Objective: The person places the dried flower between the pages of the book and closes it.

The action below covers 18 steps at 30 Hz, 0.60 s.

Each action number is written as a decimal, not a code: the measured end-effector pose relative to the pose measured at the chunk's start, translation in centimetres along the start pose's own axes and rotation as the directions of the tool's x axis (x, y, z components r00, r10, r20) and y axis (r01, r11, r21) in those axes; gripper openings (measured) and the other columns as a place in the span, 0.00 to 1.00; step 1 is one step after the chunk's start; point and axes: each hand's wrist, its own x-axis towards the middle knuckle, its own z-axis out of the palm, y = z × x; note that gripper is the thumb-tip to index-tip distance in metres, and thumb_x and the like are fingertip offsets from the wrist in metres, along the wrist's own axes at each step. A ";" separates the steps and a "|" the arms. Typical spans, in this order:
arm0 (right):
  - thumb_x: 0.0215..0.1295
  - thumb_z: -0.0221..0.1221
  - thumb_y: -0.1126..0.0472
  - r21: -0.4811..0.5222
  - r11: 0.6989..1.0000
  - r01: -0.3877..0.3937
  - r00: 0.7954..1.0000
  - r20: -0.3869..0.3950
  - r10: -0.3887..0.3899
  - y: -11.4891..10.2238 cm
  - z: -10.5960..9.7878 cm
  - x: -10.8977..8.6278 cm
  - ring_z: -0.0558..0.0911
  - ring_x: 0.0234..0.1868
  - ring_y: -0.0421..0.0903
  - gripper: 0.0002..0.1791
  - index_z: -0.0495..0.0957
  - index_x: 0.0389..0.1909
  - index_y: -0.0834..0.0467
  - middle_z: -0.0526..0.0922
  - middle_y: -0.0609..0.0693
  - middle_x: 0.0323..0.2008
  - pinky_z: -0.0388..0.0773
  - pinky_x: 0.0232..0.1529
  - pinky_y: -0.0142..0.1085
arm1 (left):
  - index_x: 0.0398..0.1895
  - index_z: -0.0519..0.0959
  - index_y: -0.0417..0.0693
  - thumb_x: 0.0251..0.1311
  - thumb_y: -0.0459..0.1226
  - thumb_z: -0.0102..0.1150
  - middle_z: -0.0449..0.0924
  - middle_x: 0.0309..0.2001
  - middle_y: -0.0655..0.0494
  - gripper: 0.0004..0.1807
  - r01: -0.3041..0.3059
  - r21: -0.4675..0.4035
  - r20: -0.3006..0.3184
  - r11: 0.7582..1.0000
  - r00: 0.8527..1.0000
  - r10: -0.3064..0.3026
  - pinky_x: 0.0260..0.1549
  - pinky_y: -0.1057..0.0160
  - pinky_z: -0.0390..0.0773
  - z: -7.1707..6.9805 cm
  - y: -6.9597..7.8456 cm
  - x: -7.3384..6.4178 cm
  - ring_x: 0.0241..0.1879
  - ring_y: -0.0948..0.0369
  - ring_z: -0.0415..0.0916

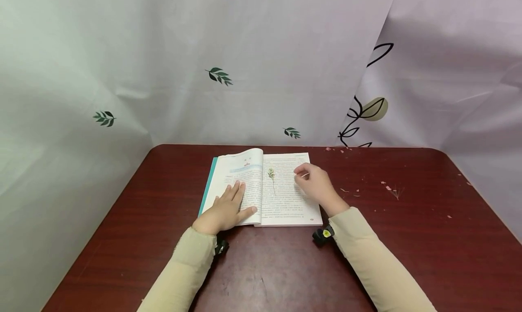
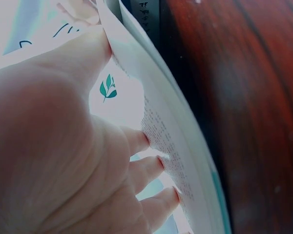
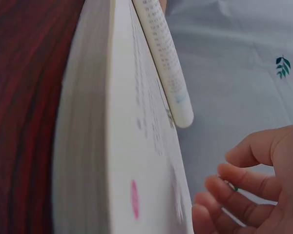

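Note:
An open book lies on the table with a thin dried flower sprig on its right page, near the spine. My left hand rests spread over the left page, its fingers straight; in the left wrist view the fingertips press on the printed paper. Above the right page, toward its outer edge, is my right hand. Its fingers curl loosely and the thumb stands apart from them in the right wrist view, with nothing seen in their grip. There the raised left-hand pages partly cover the sprig.
Small pink petals and bits of plant are scattered on the dark red tabletop to the right of the book. A pale cloth with printed leaves hangs behind the table and at both sides.

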 end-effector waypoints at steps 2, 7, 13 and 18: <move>0.69 0.55 0.63 -0.040 0.999 -0.028 0.999 -0.022 0.028 0.4 -0.4 -0.1 0.79 0.46 0.54 0.15 0.81 0.51 0.64 0.83 0.58 0.46 0.76 0.49 0.48 | 0.81 0.44 0.36 0.73 0.61 0.47 0.37 0.81 0.39 0.50 -0.003 -0.005 -0.004 1.000 1.000 0.003 0.72 0.32 0.42 0.0 0.1 0.0 0.80 0.40 0.33; 0.70 0.55 0.62 -0.155 0.981 -0.115 0.993 -0.047 0.109 1.2 -1.0 -0.2 0.77 0.53 0.59 0.21 0.76 0.60 0.68 0.78 0.65 0.55 0.74 0.56 0.52 | 0.82 0.42 0.38 0.73 0.60 0.48 0.35 0.82 0.41 0.49 0.012 0.001 0.009 1.000 1.000 -0.012 0.72 0.33 0.42 0.1 0.0 0.2 0.80 0.41 0.33; 0.69 0.55 0.61 -0.179 0.971 -0.160 0.987 -0.032 0.156 1.5 -0.9 0.1 0.76 0.52 0.59 0.27 0.71 0.66 0.70 0.77 0.66 0.55 0.74 0.55 0.51 | 0.82 0.41 0.39 0.73 0.59 0.49 0.35 0.82 0.43 0.49 0.011 0.002 -0.005 1.000 1.000 -0.011 0.72 0.33 0.43 0.8 -0.9 0.8 0.80 0.42 0.32; 0.69 0.54 0.61 -0.128 0.976 -0.177 0.984 -0.019 0.176 2.0 -1.0 0.3 0.76 0.54 0.59 0.30 0.68 0.69 0.71 0.77 0.66 0.55 0.73 0.57 0.52 | 0.82 0.42 0.38 0.73 0.59 0.49 0.36 0.82 0.42 0.49 0.011 -0.004 -0.009 1.000 1.000 -0.011 0.72 0.32 0.43 0.5 -0.6 0.6 0.80 0.41 0.33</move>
